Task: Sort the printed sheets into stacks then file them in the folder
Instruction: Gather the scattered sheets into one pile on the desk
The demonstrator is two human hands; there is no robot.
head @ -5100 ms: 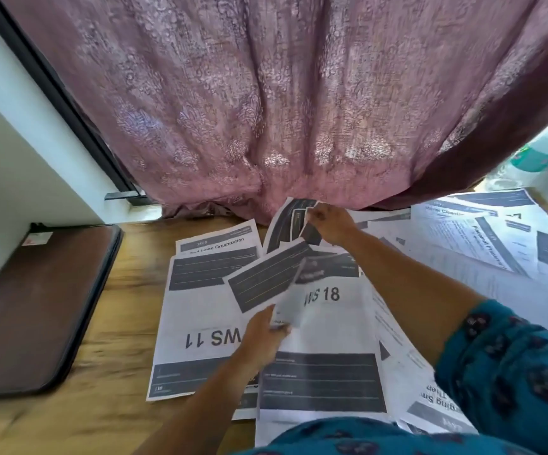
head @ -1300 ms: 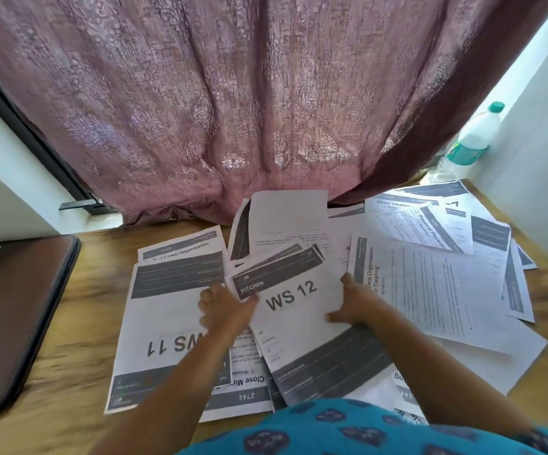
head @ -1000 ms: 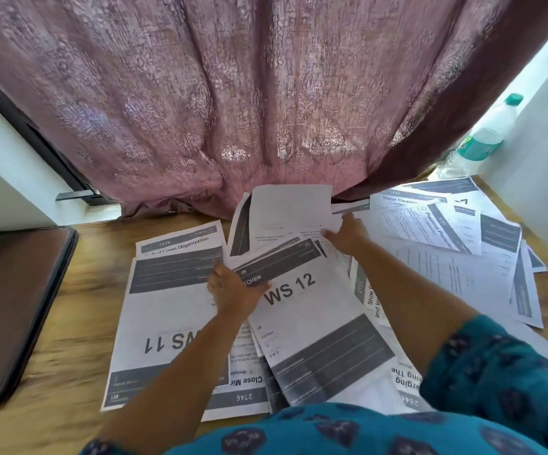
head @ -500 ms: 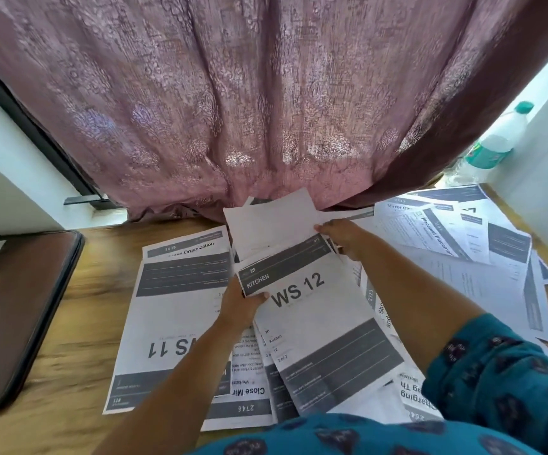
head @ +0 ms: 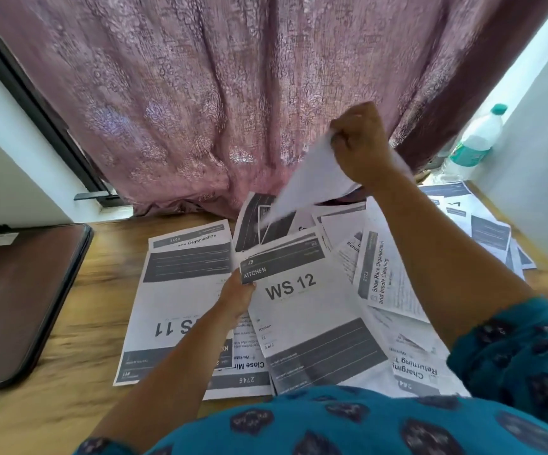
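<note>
Head view: right hand (head: 361,149) pinches a blank sheet (head: 308,182) aloft, while left hand (head: 237,295) grips the WS 12 sheet (head: 302,310) at its edge.

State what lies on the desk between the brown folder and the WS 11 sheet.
In the head view, only bare wooden desk separates the brown folder from the WS 11 sheet.

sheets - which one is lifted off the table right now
The blank-backed sheet pinched in the right hand, raised before the curtain; WS 12 and the others lie flat.
</note>
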